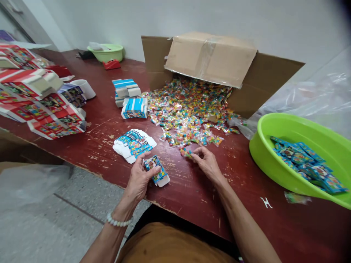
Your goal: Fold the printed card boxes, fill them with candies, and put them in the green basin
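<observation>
left hand (pixel 139 179): lower middle of the frame. The fingers are curled round a small blue box (pixel 157 171) with the thumb pressed on top, and the white flap end is open and points lower right
right hand (pixel 207 162): just right of centre. Thumb and forefinger are pinching a candy packet (pixel 187 153), the other fingers loosely curled
where the box is: held right over the near edge of the counter (pixel 192 193), just beside the flat box blanks (pixel 134 144)
candy pile (pixel 189 109): spills out of the tipped cardboard carton (pixel 214 58) in the upper middle, and its near tip touches the right hand
what could go wrong: I'd say that pinch looks pretty light and the packets are slick, so one could slip and skid off. The box also sits so close to the edge that a fumble probably drops it onto the floor (pixel 68 208). The open flap could crease if the thumb bears down
green basin (pixel 260 146): right side, with filled blue boxes (pixel 304 160) inside and one stray packet lying in front of it
surface: dark red counter, paint scuffed and chipped near the front
room: plain white wall behind, red printed boxes (pixel 41 106) stacked upper left, clear plastic sheet (pixel 315 95) upper right, speckled grey floor lower left
</observation>
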A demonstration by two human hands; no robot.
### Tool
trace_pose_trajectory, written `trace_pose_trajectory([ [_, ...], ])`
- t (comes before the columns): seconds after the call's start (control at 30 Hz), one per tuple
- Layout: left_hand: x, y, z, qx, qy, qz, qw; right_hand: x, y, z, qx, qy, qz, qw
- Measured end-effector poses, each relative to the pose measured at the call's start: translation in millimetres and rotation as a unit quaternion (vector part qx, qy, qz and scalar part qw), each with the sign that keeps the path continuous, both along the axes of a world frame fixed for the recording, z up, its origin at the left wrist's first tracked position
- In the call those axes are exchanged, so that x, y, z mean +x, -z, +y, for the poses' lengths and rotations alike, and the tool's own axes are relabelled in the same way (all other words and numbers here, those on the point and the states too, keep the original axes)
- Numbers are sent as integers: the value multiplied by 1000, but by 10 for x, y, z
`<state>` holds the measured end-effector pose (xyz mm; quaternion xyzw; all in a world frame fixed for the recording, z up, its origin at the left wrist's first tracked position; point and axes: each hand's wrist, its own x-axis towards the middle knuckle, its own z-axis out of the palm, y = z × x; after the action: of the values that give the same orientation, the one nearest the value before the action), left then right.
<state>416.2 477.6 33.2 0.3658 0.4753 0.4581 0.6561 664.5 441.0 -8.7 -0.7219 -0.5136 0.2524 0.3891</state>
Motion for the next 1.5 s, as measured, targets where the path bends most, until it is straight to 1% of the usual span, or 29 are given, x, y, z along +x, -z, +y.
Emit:
trace_pose_trajectory([
  [0.03,6,-2,-3,0,-10,1,1000,-45,-9,-34,10,-1,11,1000],
  [0.07,11,0,-12,-1,-11,4,1000,-98,-32,-70,18,9,-15,1000],
  [0.1,16,6,-27,-2,-3,10,1000,-159,-72,-106,27,29,-66,997],
  [0.17,24,16,-78,-2,40,40,998,-301,-199,-172,70,62,-162,982],
  [0.2,27,16,-111,3,66,60,996,-377,-279,-198,101,55,-171,979],
  [0.23,31,11,-146,16,91,81,992,-451,-362,-217,132,27,-149,980],
  [0.3,35,-15,-214,59,144,120,981,-580,-508,-239,182,-74,-61,979],
  [0.33,35,-33,-242,83,164,136,974,-626,-562,-243,191,-118,-23,974],
  [0.4,28,-72,-279,121,190,159,961,-675,-621,-246,183,-171,9,968],
  [0.47,13,-101,-293,140,199,169,955,-670,-635,-250,164,-198,10,966],
  [0.6,-19,-113,-296,158,216,167,949,-591,-661,-269,139,-235,4,962],
  [0.7,-34,-100,-295,159,221,185,944,-540,-736,-281,117,-253,-14,960],
  [0.77,-42,-93,-290,163,220,198,941,-516,-787,-280,99,-269,-5,958],
  [0.87,-54,-92,-277,168,231,196,938,-489,-823,-269,77,-279,33,957],
  [1.03,-59,-115,-277,166,230,190,940,-468,-806,-267,48,-288,103,951],
  [1.17,-42,-148,-285,168,231,180,941,-452,-808,-288,33,-291,132,947],
  [1.3,-41,-154,-279,182,236,191,935,-432,-855,-304,14,-300,111,947],
  [1.5,-61,-117,-259,242,263,234,904,-409,-972,-316,19,-327,59,943],
])
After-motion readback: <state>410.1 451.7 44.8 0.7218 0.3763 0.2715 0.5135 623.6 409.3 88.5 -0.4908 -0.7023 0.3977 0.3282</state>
